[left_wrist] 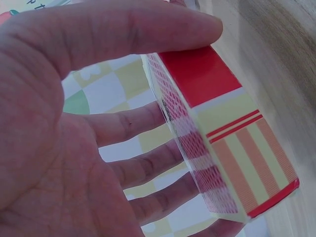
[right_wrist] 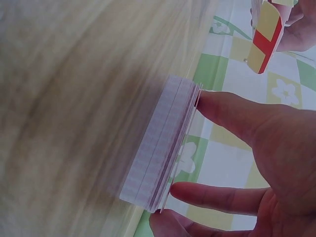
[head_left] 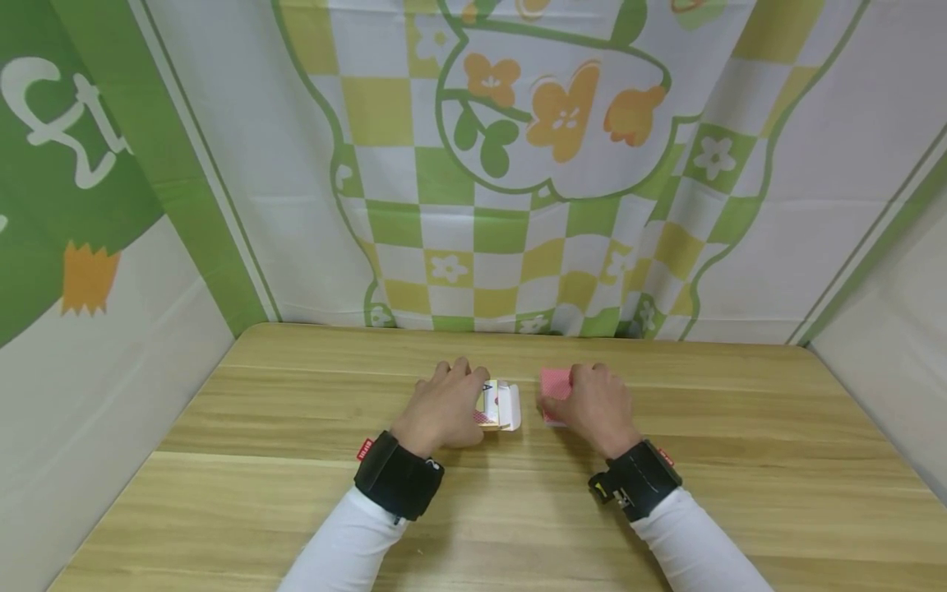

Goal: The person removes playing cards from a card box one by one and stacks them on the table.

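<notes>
My left hand [head_left: 442, 409] grips a playing card box [head_left: 509, 407]. The box's white end flap stands open toward the right in the head view. Up close in the left wrist view, the box [left_wrist: 237, 133] shows red, cream and striped sides, with the thumb along one edge and the fingers against the far side. A short way to the right, my right hand [head_left: 601, 409] holds a deck of red-backed cards [head_left: 553, 382] at its edges. The right wrist view shows the stack [right_wrist: 155, 145] lying on the table, its uppermost cards slightly offset between thumb and fingertips.
The wooden table [head_left: 296, 485] runs back to a hanging cloth [head_left: 444, 222] with green and yellow checks. More cloth [head_left: 163, 329] encloses the left side. Black bands [head_left: 399, 475] circle both wrists.
</notes>
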Demonstrator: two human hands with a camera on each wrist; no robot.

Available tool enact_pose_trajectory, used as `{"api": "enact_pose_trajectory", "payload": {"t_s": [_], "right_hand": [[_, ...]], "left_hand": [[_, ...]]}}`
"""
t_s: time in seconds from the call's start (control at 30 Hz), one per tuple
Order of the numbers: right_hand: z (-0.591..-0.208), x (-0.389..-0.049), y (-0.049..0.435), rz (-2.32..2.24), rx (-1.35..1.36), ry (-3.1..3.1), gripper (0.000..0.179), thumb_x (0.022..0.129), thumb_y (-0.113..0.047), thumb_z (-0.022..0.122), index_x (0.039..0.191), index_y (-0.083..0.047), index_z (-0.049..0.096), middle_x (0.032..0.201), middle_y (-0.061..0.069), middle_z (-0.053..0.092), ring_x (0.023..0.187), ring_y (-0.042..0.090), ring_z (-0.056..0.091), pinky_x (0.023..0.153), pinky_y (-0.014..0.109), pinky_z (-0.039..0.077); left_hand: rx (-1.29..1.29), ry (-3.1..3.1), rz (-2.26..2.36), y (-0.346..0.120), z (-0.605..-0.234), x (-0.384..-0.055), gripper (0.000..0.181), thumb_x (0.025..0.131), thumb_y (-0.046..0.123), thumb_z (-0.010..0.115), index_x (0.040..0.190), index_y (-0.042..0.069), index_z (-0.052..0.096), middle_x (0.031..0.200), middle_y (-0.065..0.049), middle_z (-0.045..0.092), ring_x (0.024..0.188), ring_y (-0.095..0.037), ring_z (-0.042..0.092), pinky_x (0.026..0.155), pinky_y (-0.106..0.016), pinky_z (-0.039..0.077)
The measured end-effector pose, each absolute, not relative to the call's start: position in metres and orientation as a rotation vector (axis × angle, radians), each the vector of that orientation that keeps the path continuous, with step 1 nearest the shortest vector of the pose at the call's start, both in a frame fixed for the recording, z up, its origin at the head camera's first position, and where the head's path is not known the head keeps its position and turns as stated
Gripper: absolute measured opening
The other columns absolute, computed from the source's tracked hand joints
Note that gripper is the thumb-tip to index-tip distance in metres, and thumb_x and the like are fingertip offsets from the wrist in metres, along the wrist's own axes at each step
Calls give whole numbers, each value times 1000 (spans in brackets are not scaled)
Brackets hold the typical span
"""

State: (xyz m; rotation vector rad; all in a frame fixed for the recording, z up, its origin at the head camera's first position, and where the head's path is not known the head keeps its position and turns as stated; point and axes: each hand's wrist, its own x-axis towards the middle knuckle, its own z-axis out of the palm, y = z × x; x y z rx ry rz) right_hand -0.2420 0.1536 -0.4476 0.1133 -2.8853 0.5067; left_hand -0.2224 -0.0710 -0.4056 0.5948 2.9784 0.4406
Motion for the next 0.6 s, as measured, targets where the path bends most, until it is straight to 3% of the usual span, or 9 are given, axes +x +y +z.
{"api": "enact_pose_trajectory", "payload": {"t_s": [0.37,0.6], "right_hand": [[-448,-241,154,500,100,-2896,46,74,-45,84,76,-6,60,77,12,56,65,29,55,50,40,43],[-447,-242,152,495,80,-2914,46,74,-47,83,77,-6,60,77,12,56,66,30,56,51,41,43]], "left_hand": [[603,2974,428,-71,-406,-222,65,71,10,81,132,7,61,123,-17,56,107,-34,51,85,-56,48],[631,2987,410,-71,-407,-222,61,70,10,81,128,6,62,115,-15,57,99,-33,52,76,-52,49]]}}
